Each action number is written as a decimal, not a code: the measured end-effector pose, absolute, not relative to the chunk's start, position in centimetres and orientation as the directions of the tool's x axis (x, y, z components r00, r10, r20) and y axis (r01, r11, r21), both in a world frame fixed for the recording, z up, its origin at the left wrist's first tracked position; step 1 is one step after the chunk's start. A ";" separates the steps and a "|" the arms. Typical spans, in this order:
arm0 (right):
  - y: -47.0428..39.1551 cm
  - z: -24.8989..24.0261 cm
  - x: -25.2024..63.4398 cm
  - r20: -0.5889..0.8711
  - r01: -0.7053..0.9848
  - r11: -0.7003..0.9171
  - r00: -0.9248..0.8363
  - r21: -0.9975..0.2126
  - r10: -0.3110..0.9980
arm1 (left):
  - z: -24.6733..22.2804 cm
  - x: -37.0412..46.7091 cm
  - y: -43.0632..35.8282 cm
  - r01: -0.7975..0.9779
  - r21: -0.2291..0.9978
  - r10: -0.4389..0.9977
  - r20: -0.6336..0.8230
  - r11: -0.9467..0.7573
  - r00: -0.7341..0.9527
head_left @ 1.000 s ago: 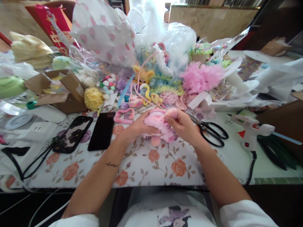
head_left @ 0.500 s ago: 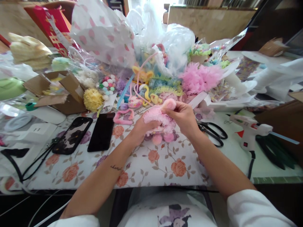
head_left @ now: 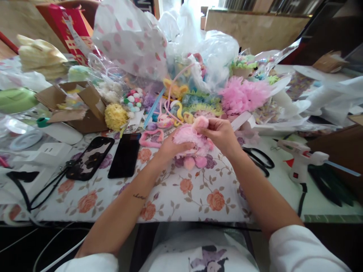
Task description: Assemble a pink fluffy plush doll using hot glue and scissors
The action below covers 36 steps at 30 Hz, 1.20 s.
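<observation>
Above the floral tablecloth (head_left: 167,192), a fluffy pink plush doll (head_left: 185,136) with round pom-poms at its lower end is held between both hands. My left hand (head_left: 171,146) is wrapped round its left side, the thumb lying across its front. At its upper right, my right hand (head_left: 222,135) pinches a pale pink fuzzy pom-pom piece (head_left: 200,124) against the doll. Whether that piece is fixed to the doll I cannot tell. A bent pink fuzzy strip (head_left: 151,138) lies just left of my left hand.
Two phones (head_left: 124,155) lie on the left, near a cardboard box (head_left: 93,113). Black-handled scissors (head_left: 262,158) and a glue gun (head_left: 303,160) lie on the right. Behind the hands is a heap of craft pieces, with pink tulle (head_left: 244,94) and plastic bags (head_left: 133,41).
The view has shifted slightly, so the whole scene sits a little further right. Both hands keep their hold on the doll and the pom-pom piece, with the doll turned slightly.
</observation>
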State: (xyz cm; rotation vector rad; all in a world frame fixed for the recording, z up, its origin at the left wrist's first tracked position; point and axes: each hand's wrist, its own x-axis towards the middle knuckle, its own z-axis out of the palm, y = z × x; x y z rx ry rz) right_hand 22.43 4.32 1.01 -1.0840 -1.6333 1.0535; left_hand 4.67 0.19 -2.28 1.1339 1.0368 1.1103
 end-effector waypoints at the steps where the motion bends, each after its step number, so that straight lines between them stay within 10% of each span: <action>1: 4.3 0.8 22.5 0.210 0.211 0.261 -0.236 -0.942 0.949 | -2.3 4.7 0.3 -0.100 0.992 0.985 -0.066 0.082 0.157; 36: 3.1 -1.9 22.3 0.105 -0.029 0.102 -0.170 -0.994 0.980 | -3.3 4.8 0.8 -0.045 0.998 0.978 -0.026 0.036 0.206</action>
